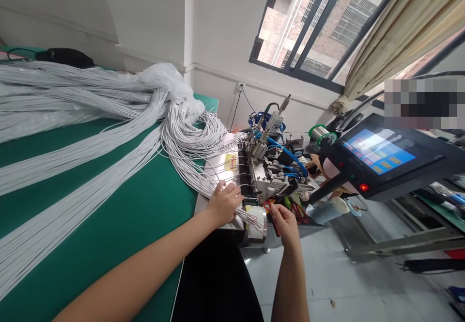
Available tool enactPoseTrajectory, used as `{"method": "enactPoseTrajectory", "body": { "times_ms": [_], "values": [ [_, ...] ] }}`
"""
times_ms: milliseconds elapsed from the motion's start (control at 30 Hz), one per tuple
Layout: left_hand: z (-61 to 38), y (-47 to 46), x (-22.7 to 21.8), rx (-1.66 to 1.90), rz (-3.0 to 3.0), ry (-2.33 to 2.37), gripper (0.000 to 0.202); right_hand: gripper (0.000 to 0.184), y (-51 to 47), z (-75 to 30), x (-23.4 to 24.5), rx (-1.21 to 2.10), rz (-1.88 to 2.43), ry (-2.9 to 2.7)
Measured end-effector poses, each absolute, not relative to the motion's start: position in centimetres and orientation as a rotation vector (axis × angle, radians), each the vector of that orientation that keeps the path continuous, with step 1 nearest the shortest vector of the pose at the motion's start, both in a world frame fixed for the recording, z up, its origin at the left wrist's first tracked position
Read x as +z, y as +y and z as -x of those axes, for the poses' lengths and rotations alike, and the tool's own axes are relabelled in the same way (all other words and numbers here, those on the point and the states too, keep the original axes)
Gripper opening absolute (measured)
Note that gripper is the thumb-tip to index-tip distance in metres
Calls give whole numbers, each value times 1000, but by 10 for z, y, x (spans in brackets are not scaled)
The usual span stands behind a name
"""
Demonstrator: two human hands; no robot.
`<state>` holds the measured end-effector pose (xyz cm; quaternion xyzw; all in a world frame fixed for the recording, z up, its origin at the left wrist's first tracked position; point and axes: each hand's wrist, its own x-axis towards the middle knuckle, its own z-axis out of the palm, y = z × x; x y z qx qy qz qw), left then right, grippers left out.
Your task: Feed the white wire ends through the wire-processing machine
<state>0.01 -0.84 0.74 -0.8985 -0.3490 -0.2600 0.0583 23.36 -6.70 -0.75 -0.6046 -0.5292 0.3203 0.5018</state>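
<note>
My left hand (pixel 224 202) rests on the metal plate of a small machine (pixel 269 167), its fingers curled down onto thin white wires (pixel 250 219) that run across the plate. My right hand (pixel 285 221) is pinched on a small red-handled tool (pixel 269 207) just in front of the machine's clamp. Long bundles of white wires (pixel 90 147) fan across the green bench (pixel 138 225) to the left and end at the plate.
A control box with a lit touch screen (pixel 378 151) and a red button stands right of the machine. A solder spool (pixel 319 133) sits behind it. Blue hoses loop over the machine. A plastic bag (pixel 163 77) covers the wire ends; windows and a curtain are beyond.
</note>
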Motion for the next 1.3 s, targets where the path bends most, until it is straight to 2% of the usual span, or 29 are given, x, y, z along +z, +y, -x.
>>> {"method": "enactPoseTrajectory", "body": {
  "times_ms": [200, 400, 733, 967, 1300],
  "values": [
    [-1, -9, 8, -798, 2711, -1065, 31, 28, -105, -237, 26, 881, 1485, -1632],
    [-1, -8, 6, -803, 2698, -1060, 28, 23, -109, -225, 32, 847, 1477, -1746],
    [0, -7, 5, -776, 2721, -1073, 29, 26, -99, -220, 19, 711, 1502, -1558],
    [0, -5, 2, -733, 2750, -1062, 40, 27, -91, -216, 11, 758, 1473, -1432],
    [1, 1, 3, -877, 2781, -865, 33, 26, -66, -221, 5, 765, 1419, -1341]
  ]
}}
